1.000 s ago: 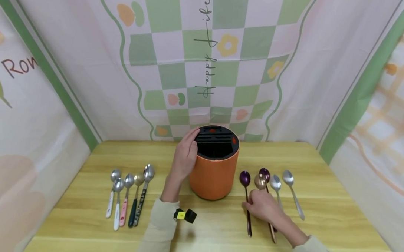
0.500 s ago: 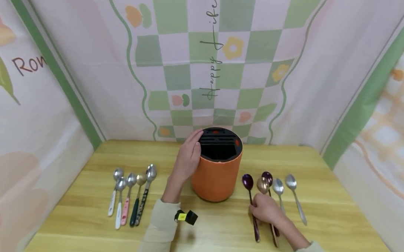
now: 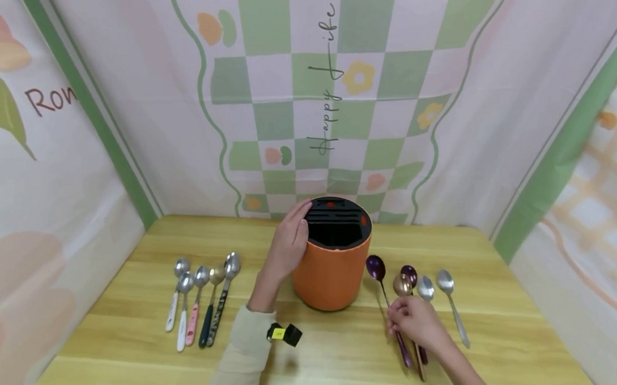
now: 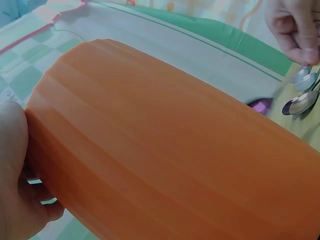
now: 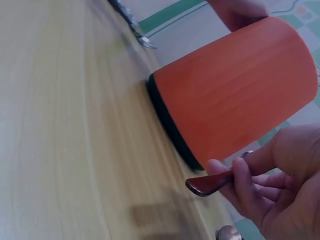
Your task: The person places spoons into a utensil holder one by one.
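One purple spoon [image 3: 375, 268], probably light, stiff, slick, is best held mid-handle, where my right fingers [image 5: 242, 180] pinch; my left fingers [image 3: 292, 216] rest loosely against the orange holder [image 3: 330, 278].

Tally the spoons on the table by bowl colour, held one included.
Silver-bowled spoons: 6
Gold-toned spoons: 2
Purple-bowled spoons: 2
Total: 10
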The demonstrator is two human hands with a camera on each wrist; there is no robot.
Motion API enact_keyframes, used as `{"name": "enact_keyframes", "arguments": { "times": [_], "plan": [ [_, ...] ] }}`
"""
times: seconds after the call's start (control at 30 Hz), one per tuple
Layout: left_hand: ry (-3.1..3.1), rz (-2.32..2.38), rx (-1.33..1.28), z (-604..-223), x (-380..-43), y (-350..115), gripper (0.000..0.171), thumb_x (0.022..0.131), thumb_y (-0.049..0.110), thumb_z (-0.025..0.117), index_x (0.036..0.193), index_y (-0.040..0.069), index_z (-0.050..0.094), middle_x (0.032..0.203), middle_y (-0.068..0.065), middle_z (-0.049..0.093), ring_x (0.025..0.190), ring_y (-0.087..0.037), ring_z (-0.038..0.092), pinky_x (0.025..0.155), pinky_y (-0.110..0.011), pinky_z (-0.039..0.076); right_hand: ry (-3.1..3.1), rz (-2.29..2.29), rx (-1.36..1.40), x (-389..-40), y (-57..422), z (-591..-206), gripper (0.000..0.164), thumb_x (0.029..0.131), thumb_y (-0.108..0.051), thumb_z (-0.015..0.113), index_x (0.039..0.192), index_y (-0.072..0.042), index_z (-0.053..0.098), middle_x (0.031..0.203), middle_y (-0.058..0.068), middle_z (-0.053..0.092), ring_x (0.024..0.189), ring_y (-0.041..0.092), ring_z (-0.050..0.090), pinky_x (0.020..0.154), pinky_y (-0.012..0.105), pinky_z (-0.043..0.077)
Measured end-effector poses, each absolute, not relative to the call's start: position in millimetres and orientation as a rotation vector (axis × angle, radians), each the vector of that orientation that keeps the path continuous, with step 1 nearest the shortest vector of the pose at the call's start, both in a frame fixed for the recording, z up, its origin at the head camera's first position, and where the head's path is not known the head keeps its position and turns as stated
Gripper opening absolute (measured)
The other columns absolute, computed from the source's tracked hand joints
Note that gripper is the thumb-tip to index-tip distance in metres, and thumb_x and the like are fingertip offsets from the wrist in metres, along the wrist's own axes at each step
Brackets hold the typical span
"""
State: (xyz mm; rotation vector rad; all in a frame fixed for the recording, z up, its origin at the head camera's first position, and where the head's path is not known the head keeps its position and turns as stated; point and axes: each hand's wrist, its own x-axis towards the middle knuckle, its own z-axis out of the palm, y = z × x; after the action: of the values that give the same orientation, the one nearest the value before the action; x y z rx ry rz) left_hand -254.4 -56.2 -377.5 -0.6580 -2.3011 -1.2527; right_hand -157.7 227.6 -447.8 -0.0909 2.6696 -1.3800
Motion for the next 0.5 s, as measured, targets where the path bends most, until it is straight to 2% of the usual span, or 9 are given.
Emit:
{"name": "enact_keyframes", "arguments": {
  "times": [0.2, 0.4, 0.5],
  "plan": [
    [-2.296, -1.267, -0.667, -377.9, -254.8, -55.7, 0.047, 0.105, 0.016, 0.032, 0.144, -0.003, 0.048, 0.153, -0.016, 0.046, 0.143, -0.029, 0.042, 0.119, -0.045, 0.034, 2.673, -1.545, -0.043, -160.7, 230.0, -435.2, 0.015, 0.094, -0.002, 0.061, 0.102, 0.01, 0.063, 0.092, 0.019, 0.072, 0.076, 0.014, 0.07, 0.071, 0.024, 0.06],
    [-2.322, -1.286, -0.648, -376.5, -254.0, -55.9, 0.047, 0.105, 0.015, 0.032, 0.146, -0.001, 0.047, 0.154, -0.014, 0.045, 0.145, -0.026, 0.04, 0.12, -0.043, 0.033, 2.831, -1.438, -0.04, -159.9, 228.0, -422.0, 0.015, 0.093, -0.008, 0.066, 0.104, 0.002, 0.067, 0.094, 0.012, 0.068, 0.077, 0.008, 0.061, 0.069, 0.024, 0.058],
    [-2.321, -1.288, -0.646, -376.3, -254.2, -56.1, 0.047, 0.104, 0.015, 0.032, 0.145, -0.001, 0.048, 0.154, -0.013, 0.045, 0.144, -0.026, 0.041, 0.12, -0.043, 0.033, 2.871, -1.445, -0.045, -159.3, 225.0, -417.6, 0.016, 0.092, -0.007, 0.066, 0.105, 0.001, 0.067, 0.095, 0.011, 0.068, 0.078, 0.008, 0.061, 0.07, 0.022, 0.057]
  ]
}}
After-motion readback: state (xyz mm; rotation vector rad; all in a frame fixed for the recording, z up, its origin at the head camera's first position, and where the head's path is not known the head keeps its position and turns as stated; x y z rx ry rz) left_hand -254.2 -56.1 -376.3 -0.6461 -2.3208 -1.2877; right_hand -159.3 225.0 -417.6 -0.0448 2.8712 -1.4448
